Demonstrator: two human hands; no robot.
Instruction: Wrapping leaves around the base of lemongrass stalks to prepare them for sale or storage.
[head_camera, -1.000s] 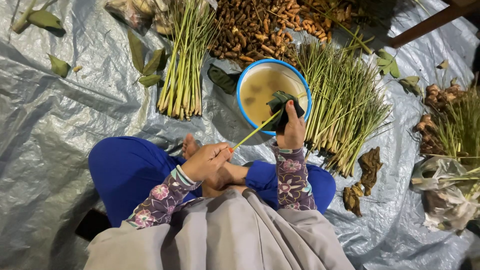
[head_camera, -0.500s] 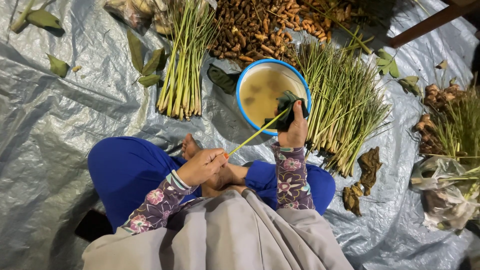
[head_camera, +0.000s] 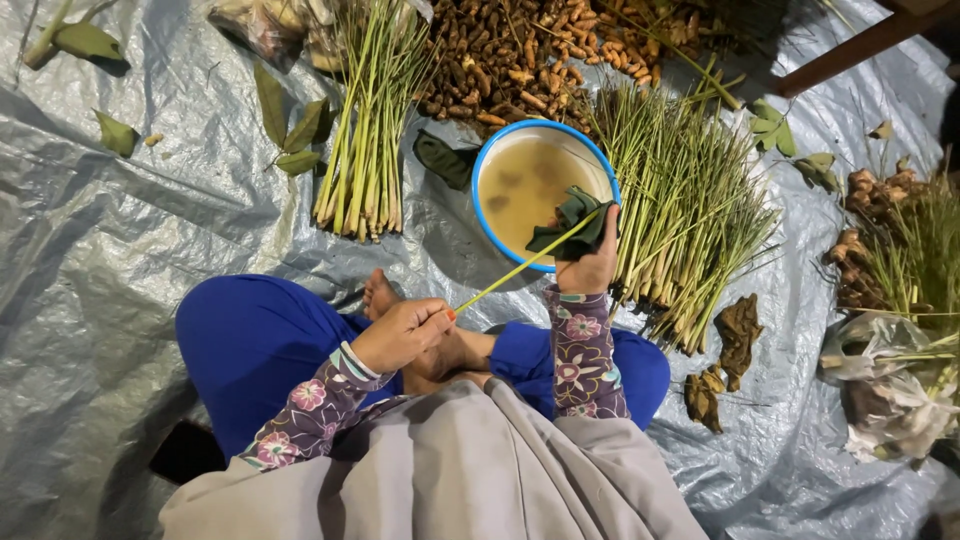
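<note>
Item — cleaning a lemongrass stalk (head_camera: 520, 268): my left hand (head_camera: 400, 333) pinches its base; my right hand (head_camera: 590, 262) grips a dark cloth (head_camera: 572, 218) round its tip, at the blue-rimmed basin (head_camera: 492, 160) of murky water; next, I judge — a steady pull through the cloth.

A grey plastic tarp (head_camera: 120, 260) covers the floor. One bundle of lemongrass stalks (head_camera: 365, 130) lies near loose green leaves (head_camera: 290, 130); a larger bundle (head_camera: 685, 220) lies further right. A pile of brown roots (head_camera: 500, 60) sits above them. Dried brown leaves (head_camera: 735, 330) lie beside a crumpled bag (head_camera: 880, 390).
</note>
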